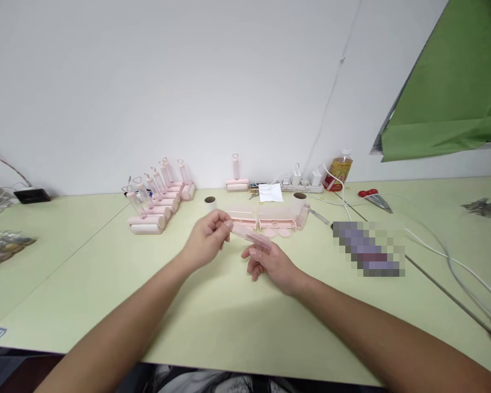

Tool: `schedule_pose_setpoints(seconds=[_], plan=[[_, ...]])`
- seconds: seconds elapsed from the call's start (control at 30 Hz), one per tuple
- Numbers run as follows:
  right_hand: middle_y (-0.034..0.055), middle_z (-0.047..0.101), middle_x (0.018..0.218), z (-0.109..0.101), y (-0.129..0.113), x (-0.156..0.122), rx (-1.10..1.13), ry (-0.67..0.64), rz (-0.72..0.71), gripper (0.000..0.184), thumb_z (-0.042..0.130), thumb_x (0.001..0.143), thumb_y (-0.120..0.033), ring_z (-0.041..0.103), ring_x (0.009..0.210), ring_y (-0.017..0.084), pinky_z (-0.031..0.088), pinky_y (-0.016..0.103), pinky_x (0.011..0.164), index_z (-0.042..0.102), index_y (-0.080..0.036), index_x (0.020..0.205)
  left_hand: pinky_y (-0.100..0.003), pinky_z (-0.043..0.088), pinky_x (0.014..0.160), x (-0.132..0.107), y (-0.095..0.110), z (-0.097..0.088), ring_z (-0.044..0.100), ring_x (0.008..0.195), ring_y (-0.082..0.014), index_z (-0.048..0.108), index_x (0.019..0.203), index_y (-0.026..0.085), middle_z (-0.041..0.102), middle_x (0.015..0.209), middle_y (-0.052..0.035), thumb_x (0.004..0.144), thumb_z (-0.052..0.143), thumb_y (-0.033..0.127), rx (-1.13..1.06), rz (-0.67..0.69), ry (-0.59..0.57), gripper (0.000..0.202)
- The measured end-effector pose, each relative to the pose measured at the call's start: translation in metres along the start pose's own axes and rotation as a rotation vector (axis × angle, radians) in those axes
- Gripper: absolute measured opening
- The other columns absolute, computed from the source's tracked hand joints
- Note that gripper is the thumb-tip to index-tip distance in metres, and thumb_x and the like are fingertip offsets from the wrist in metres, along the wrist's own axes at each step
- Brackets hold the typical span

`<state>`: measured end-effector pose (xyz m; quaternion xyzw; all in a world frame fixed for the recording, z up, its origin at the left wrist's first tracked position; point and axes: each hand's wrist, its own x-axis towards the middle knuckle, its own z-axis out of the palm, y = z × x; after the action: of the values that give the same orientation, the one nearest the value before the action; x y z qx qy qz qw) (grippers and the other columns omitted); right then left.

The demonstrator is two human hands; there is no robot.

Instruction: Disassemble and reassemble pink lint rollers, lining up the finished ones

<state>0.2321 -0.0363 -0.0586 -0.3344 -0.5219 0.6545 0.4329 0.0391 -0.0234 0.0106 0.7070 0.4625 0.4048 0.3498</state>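
A thin, translucent pale pink strip [246,233], smeared by motion, spans the gap between my hands. My left hand [208,234] pinches its left end between thumb and fingers. At the other end, my right hand [272,262] grips it near the thumb, with the lower fingers loosely curled. Its exact kind is unclear. Just beyond lie two open pink roller covers [277,224], partly behind my hands. Round pink caps [284,233] rest in front of them. Two white paper rolls [210,203] with brown cores stand near the covers.
Several pink lint rollers [147,224] stand in rows at the left, and another lint roller [237,184] is by the wall. White paper [270,192], a power strip [300,187] and a drink bottle [339,172] are at the back. Red-handled scissors [374,200] and white cables [429,248] lie right.
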Motion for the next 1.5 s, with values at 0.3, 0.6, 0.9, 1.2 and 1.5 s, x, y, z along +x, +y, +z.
schedule_pose_setpoints(seconds=[0.3,0.6,0.9,1.2,1.5], plan=[[-0.005,0.05,0.056,-0.011,-0.011,0.002,-0.039,0.192,-0.109,0.028,0.065,0.079,-0.043,0.045,0.044,0.01,0.038,0.025,0.044,0.063,-0.018,0.092,-0.027,0.038,0.057,0.011,-0.06,0.024,0.056,0.063,-0.0162,0.051,0.076,0.022,0.057,0.066,0.0001,0.088,0.043,0.048,0.291,-0.072,0.143,0.03],[-0.0014,0.057,0.064,-0.004,-0.012,-0.002,-0.179,0.079,-0.008,0.018,0.056,0.081,-0.036,0.051,0.051,0.011,0.04,0.026,0.049,0.054,-0.019,0.076,-0.032,0.04,0.066,0.04,-0.092,-0.016,0.062,0.091,-0.0265,0.059,0.106,0.024,0.068,0.093,-0.0081,0.085,0.05,0.041,0.65,-0.298,0.19,0.028],[-0.0042,0.047,0.066,-0.014,-0.009,-0.001,-0.69,0.07,-0.086,0.033,0.052,0.087,-0.045,0.046,0.061,0.013,0.036,0.028,0.059,0.059,-0.022,0.11,-0.024,0.042,0.05,0.021,-0.067,0.001,0.058,0.055,-0.0119,0.052,0.079,0.019,0.064,0.073,-0.0008,0.085,0.049,0.038,0.212,-0.246,0.046,0.02],[-0.0053,0.042,0.063,-0.014,-0.013,-0.003,-0.812,0.003,-0.163,0.032,0.053,0.088,-0.045,0.04,0.06,0.012,0.031,0.025,0.058,0.061,-0.02,0.106,-0.02,0.043,0.046,0.001,-0.041,0.018,0.061,0.054,-0.0113,0.046,0.079,0.018,0.061,0.064,0.0018,0.069,0.075,0.047,-0.542,-0.23,-0.244,0.042],[-0.0011,0.054,0.073,-0.016,-0.021,-0.005,-1.025,-0.199,-0.234,0.022,0.049,0.091,-0.036,0.046,0.066,0.013,0.032,0.024,0.061,0.063,-0.019,0.095,-0.022,0.037,0.052,-0.006,-0.041,0.006,0.05,0.053,-0.0095,0.044,0.079,0.019,0.051,0.062,0.0049,0.083,0.057,0.053,-0.117,-0.17,-0.528,0.037]])
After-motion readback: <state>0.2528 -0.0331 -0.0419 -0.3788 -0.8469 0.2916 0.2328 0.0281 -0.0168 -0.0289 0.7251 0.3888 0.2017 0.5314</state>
